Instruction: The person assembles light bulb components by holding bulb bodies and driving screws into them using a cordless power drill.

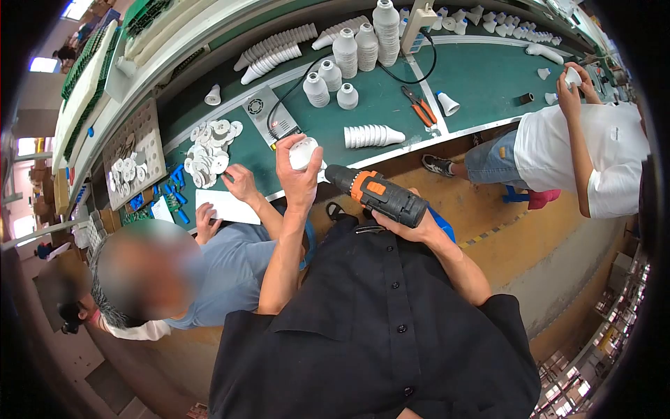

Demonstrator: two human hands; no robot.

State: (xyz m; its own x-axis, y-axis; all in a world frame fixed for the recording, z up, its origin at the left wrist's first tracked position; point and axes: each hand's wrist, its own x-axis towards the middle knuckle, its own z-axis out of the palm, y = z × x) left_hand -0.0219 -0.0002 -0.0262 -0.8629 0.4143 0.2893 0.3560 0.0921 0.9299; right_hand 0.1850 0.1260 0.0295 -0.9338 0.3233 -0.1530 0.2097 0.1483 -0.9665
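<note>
My left hand (299,180) is raised in front of me, its fingers wrapped round a white lamp housing (302,155) whose round face shows. In my right hand (412,225) is a black and orange cordless drill (377,193), its chuck turned toward my left hand. The bit's tip is close to the lower side of the housing; whether they touch I cannot tell. Beyond, on the green bench, stand stacks of white housings (345,54). A tilted stack of white housings (373,135) lies near the bench edge.
Orange-handled pliers (419,108) and a white cone (447,104) lie on the green bench (481,94). White discs (209,155) are piled at left beside a metal power supply (269,115). Co-workers sit on both sides: one in a blue shirt (234,269), another in a white shirt (593,150).
</note>
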